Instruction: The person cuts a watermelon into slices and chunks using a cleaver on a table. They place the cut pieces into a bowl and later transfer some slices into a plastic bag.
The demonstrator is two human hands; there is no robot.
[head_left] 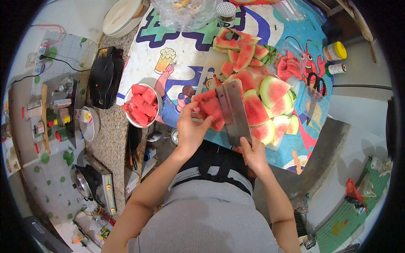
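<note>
My right hand (253, 153) grips a broad-bladed cleaver (233, 110) near the table's front edge. Its blade lies tilted against the right side of some red watermelon flesh (208, 107). My left hand (193, 126) touches that flesh from the left, fingers and thumb spread around its near side; whether it bears any weight I cannot tell. To the left stands a white bowl (159, 110) filled with watermelon chunks (144, 102). Right of the blade lie watermelon wedges with rind (255, 109) and paler rind pieces (267, 131). The cleaver's handle is mostly hidden by my right hand.
Rind scraps (245, 57) lie farther back, beside a clear container of red flesh (288, 64). Black-handled scissors (313, 91) and a yellow-lidded jar (335, 51) are at the right. A lidded glass jar (226, 15) and plastic bag (186, 14) stand at the back; a black appliance (106, 77) sits left.
</note>
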